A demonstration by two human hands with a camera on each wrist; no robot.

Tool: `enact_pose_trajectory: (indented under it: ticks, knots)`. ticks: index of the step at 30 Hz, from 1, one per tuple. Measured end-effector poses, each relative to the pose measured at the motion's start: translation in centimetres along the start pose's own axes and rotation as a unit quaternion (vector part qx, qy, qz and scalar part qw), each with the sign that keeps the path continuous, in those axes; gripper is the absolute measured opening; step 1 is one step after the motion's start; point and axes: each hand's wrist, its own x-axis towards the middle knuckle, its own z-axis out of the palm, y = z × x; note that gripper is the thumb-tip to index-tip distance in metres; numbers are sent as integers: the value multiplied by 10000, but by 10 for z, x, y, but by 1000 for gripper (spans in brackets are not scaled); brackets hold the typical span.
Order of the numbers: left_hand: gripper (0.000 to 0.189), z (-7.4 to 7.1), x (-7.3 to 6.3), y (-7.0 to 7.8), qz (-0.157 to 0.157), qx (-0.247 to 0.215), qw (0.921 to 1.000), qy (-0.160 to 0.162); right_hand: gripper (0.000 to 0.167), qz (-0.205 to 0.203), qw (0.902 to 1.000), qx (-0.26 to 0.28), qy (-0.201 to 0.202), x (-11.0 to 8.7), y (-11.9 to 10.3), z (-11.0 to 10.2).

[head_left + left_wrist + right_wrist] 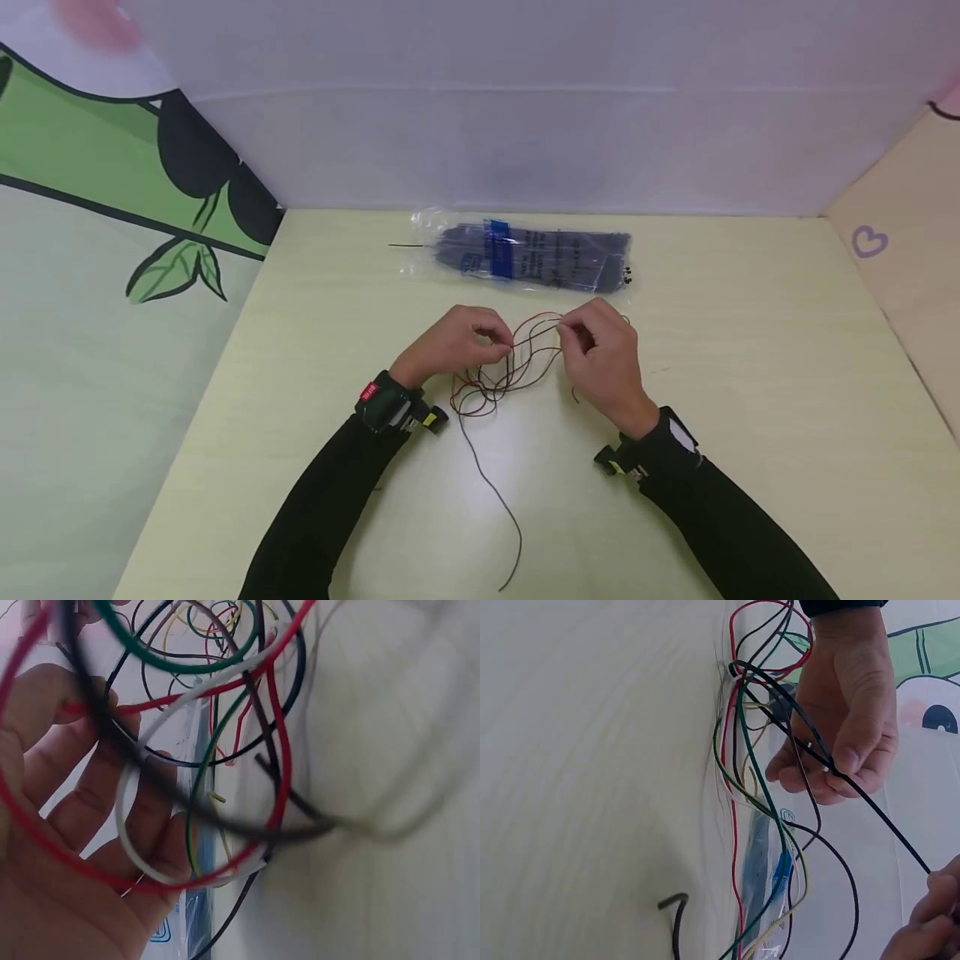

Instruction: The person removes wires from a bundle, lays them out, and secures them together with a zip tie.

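Observation:
A loose tangle of thin wires (480, 400) in red, black, green, white and yellow lies between the two hands. My left hand (465, 340) pinches a black wire (885, 822) between thumb and forefinger at the tangle's upper left. To the right, my right hand (606, 358) grips the same black wire with thumb and fingertips, and a short stretch runs taut between the hands. Loops of red wire (281, 750) hang in front of the left palm in the left wrist view. One long dark wire (487, 481) trails from the tangle toward the table's near edge.
Behind the hands lies a clear plastic bag (570, 257) with dark grey-blue contents and a blue label. A thin dark strand (405, 245) sticks out at its left end. White panels (525, 142) stand along the table's back, with printed side panels left and right.

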Motion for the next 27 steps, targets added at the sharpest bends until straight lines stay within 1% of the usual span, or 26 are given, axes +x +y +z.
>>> enact_pose_trajectory:
  ticks: [5,9,12,14,16,20,25,27]
  knots:
    - [10,-1,-4,-4,-254,83,9995,-183,6,96,9999,17,99,2,6,-8]
    - [9,-1,-7,-7,-239,195,9992,-268,6,299,9993,-68,200,3,10,-15]
    - [8,-1,-5,-6,-187,243,9989,-344,6,420,9986,-97,303,5,12,-20]
    - [7,-1,-4,-4,-204,274,9989,-308,6,460,9983,-105,332,8,12,-23]
    - [6,-1,-3,-2,-253,289,9989,-251,6,472,9978,-105,451,9,14,-25]
    - [6,-2,-2,0,-324,245,9988,-268,6,523,9965,-113,635,11,17,-30]
    - [7,-4,-5,-6,-479,334,9978,-318,6,598,9944,-102,862,12,20,-34]
    - [9,-4,-6,-10,-571,438,9970,-297,7,708,9910,-136,1129,14,23,-39]
